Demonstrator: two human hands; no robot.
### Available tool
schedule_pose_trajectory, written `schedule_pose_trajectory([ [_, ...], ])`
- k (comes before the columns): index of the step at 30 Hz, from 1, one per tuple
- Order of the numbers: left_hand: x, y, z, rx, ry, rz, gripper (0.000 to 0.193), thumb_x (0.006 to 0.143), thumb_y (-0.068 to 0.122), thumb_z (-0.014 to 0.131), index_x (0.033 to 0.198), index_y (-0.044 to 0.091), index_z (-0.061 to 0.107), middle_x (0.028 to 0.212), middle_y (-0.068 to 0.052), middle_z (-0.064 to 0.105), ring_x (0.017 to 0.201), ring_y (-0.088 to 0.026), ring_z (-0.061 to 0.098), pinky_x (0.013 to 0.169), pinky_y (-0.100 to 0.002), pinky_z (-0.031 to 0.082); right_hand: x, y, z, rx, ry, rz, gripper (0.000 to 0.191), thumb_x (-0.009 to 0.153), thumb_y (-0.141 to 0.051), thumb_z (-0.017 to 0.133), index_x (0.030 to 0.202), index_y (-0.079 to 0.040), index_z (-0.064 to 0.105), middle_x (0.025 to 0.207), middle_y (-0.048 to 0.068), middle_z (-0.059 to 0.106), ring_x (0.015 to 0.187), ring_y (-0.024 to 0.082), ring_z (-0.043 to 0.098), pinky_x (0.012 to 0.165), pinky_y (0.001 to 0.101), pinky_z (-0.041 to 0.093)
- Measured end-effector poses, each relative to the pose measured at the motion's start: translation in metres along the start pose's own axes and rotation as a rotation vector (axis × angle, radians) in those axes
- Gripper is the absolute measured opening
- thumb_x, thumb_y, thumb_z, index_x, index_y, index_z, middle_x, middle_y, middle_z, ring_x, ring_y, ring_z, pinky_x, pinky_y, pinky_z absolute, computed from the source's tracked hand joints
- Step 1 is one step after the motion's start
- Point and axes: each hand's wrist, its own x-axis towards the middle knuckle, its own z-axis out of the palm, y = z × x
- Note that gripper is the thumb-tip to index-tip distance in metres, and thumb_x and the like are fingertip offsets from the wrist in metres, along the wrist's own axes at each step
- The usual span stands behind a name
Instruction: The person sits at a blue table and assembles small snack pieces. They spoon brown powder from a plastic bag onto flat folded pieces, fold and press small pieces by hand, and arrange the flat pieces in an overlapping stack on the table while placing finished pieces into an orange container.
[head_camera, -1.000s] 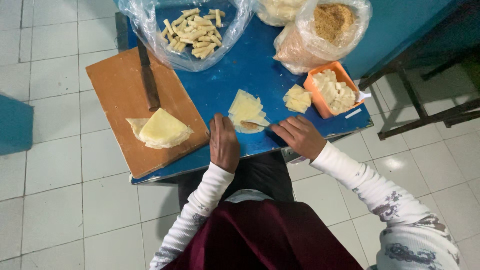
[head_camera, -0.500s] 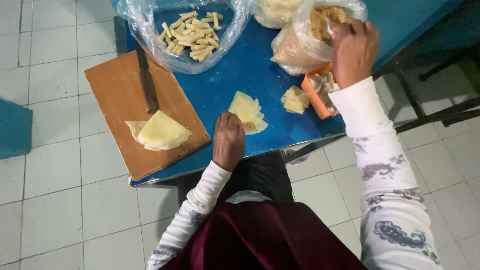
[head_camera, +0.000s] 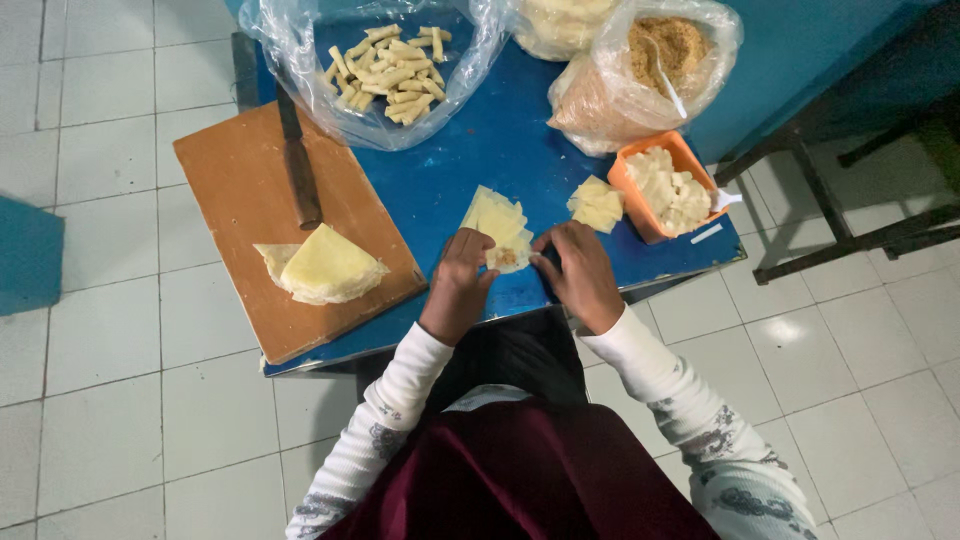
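Observation:
On the blue table (head_camera: 470, 150) lies a small stack of pale yellow wrapper sheets (head_camera: 497, 219) with a dab of brown filling near its lower edge. My left hand (head_camera: 458, 285) touches the stack's lower left corner with curled fingers. My right hand (head_camera: 577, 272) pinches the sheet's lower right edge. Both hands rest at the table's near edge.
A wooden board (head_camera: 240, 200) at left carries a knife (head_camera: 297, 160) and a pile of wrappers (head_camera: 325, 265). At the back stand a clear bag of rolled sticks (head_camera: 390, 65) and a bag of brown crumbs (head_camera: 650, 70). An orange tub (head_camera: 665, 185) of cut pieces sits right.
My right hand came back down from the crumb bag to the wrapper stack. Brown filling now lies on the top sheet. My left hand stayed on the stack.

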Motion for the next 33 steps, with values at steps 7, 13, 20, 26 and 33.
schedule_pose_trajectory([
  [7,0.001,0.002,-0.001,0.101,0.004,0.104,0.046,0.071,-0.005,0.080,0.113,-0.003,0.061,0.114,-0.019,0.061,0.109,-0.040,0.060,0.092,-0.044,0.051,0.002,0.000,0.004,0.201,-0.074,0.231,0.018,0.087,-0.009,0.075,0.100,-0.005,0.063,0.090,0.010,0.066,0.083,0.030,0.066,0.073,0.0403,0.051],
  [13,-0.001,0.007,-0.004,0.095,-0.031,0.075,0.049,0.071,-0.003,0.081,0.115,-0.004,0.060,0.116,-0.020,0.060,0.111,-0.041,0.058,0.093,-0.045,0.050,0.007,-0.003,0.004,0.071,-0.022,0.107,0.014,0.087,-0.008,0.076,0.094,-0.005,0.065,0.088,0.013,0.065,0.083,0.034,0.065,0.072,0.0435,0.050],
  [20,0.001,0.007,-0.004,0.094,-0.032,0.073,0.052,0.069,-0.002,0.083,0.115,-0.004,0.059,0.114,-0.020,0.059,0.110,-0.042,0.058,0.091,-0.045,0.049,0.006,-0.007,0.003,0.381,-0.091,0.196,0.020,0.094,-0.003,0.069,0.113,-0.004,0.068,0.098,0.012,0.073,0.085,0.028,0.075,0.072,0.0351,0.056],
  [26,0.000,0.005,-0.004,0.081,-0.037,0.071,0.051,0.070,-0.002,0.083,0.114,-0.003,0.059,0.114,-0.020,0.058,0.110,-0.042,0.057,0.091,-0.045,0.049,0.001,-0.008,0.003,0.268,-0.122,-0.027,0.030,0.088,0.000,0.069,0.117,-0.003,0.068,0.106,0.013,0.072,0.098,0.032,0.069,0.084,0.0396,0.054],
  [33,0.000,0.009,-0.003,0.109,-0.043,0.078,0.047,0.070,-0.002,0.081,0.111,-0.004,0.059,0.112,-0.020,0.057,0.108,-0.042,0.057,0.090,-0.046,0.049,0.000,0.004,0.011,0.075,-0.099,-0.218,0.010,0.091,-0.006,0.072,0.099,-0.006,0.068,0.101,0.009,0.073,0.095,0.029,0.067,0.082,0.0424,0.050],
])
